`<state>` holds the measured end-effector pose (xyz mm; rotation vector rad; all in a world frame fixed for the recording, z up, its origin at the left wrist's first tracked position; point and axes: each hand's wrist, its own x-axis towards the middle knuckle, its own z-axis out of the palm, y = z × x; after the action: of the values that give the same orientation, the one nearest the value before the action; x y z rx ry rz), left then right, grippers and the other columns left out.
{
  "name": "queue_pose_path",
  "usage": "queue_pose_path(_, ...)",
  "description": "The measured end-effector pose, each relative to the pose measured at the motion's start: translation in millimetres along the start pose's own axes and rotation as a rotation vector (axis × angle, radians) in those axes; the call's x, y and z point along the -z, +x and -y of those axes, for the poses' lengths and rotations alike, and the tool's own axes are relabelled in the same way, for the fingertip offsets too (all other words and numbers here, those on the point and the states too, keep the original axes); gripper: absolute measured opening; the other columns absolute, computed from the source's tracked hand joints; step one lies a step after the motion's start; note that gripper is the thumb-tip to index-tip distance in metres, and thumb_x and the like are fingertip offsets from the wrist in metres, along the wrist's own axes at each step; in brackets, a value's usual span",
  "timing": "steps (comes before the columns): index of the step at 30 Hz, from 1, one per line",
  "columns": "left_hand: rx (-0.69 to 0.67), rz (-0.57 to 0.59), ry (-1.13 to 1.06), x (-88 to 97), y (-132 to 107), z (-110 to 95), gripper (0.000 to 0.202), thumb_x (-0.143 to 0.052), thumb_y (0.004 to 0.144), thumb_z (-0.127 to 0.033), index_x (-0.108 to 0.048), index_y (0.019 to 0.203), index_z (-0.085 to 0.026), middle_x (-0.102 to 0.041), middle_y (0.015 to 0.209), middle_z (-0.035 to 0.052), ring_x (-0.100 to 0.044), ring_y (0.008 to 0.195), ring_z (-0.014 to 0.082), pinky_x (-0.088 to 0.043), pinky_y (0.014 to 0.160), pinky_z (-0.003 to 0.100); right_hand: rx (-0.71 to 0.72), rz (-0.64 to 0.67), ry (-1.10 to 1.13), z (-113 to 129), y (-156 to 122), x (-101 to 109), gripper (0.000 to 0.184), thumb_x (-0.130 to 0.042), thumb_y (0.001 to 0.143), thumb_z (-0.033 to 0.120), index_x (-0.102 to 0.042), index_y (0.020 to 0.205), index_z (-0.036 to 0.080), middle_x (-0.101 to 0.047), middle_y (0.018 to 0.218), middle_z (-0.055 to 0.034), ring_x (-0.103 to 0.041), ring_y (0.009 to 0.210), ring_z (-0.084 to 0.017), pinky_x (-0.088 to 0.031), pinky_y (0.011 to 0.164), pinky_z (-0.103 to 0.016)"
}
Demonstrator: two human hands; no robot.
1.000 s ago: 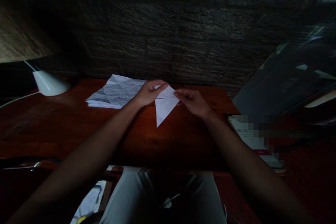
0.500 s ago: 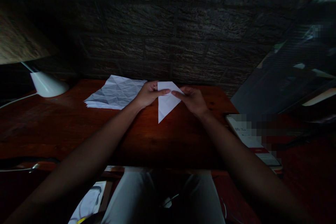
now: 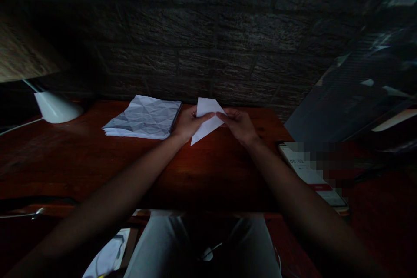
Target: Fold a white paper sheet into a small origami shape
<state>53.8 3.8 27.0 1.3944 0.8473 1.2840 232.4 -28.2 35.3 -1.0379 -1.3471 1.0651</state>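
Observation:
A white folded paper triangle (image 3: pixel 206 118) is lifted just above the dark red wooden table (image 3: pixel 97 160), near its far edge. My left hand (image 3: pixel 189 122) pinches the paper's left side, thumb on top. My right hand (image 3: pixel 237 124) pinches its right side, fingers curled. Both hands meet at the paper's middle, and its point hangs down toward me.
A stack of creased white sheets (image 3: pixel 143 117) lies left of my hands. A white lamp base (image 3: pixel 55 107) stands at the far left. A phone (image 3: pixel 314 178) rests on the table's right edge. A dark brick wall (image 3: pixel 208 43) rises behind. More papers (image 3: pixel 107 258) lie near my knees.
The paper triangle has been raised and turned, so its point now slants down-left and its top sits higher. Both hands stayed pinched on it and drew closer together.

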Motion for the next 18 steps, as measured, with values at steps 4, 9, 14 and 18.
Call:
queue_pose_path(4, 0.032, -0.045, -0.092, 3.1, 2, 0, 0.047, -0.095, 0.058, -0.051, -0.079, 0.088, -0.019, -0.082, 0.09, 0.0061, -0.071, 0.074, 0.0197, -0.055, 0.068, 0.031, -0.014, 0.052, 0.063, 3, 1, -1, 0.04, -0.084, 0.077, 0.056, -0.078, 0.096, 0.022, -0.08, 0.094, -0.0032, -0.074, 0.09, -0.019, -0.064, 0.087, -0.038)
queue_pose_path(9, 0.05, -0.043, -0.095, 10.7, 9, 1, 0.046, -0.084, 0.069, -0.066, -0.076, 0.08, -0.022, -0.077, 0.075, 0.0027, -0.067, 0.065, 0.0172, -0.053, 0.061, 0.029, -0.028, 0.073, 0.054, 4, 0, -2, 0.04, -0.081, 0.081, 0.057, -0.077, 0.099, 0.022, -0.08, 0.096, -0.0032, -0.073, 0.084, -0.017, -0.066, 0.085, -0.037)
queue_pose_path(14, 0.041, -0.061, -0.073, 10.4, 8, 1, 0.044, -0.088, 0.067, -0.061, -0.076, 0.08, -0.021, -0.077, 0.075, 0.0013, -0.065, 0.062, 0.0153, -0.049, 0.057, 0.027, 0.01, -0.105, -0.051, -3, 2, -4, 0.043, -0.086, 0.073, 0.059, -0.077, 0.089, 0.02, -0.077, 0.081, -0.0032, -0.071, 0.07, -0.016, -0.063, 0.072, -0.032)
queue_pose_path(18, 0.094, -0.006, -0.084, 10.3, 4, 0, 0.046, -0.099, 0.055, -0.04, -0.08, 0.09, -0.019, -0.081, 0.09, 0.0045, -0.071, 0.074, 0.0184, -0.054, 0.069, 0.029, 0.065, -0.049, -0.082, -3, 0, -6, 0.044, -0.084, 0.073, 0.062, -0.079, 0.086, 0.021, -0.079, 0.083, -0.0036, -0.071, 0.07, -0.016, -0.063, 0.074, -0.033)
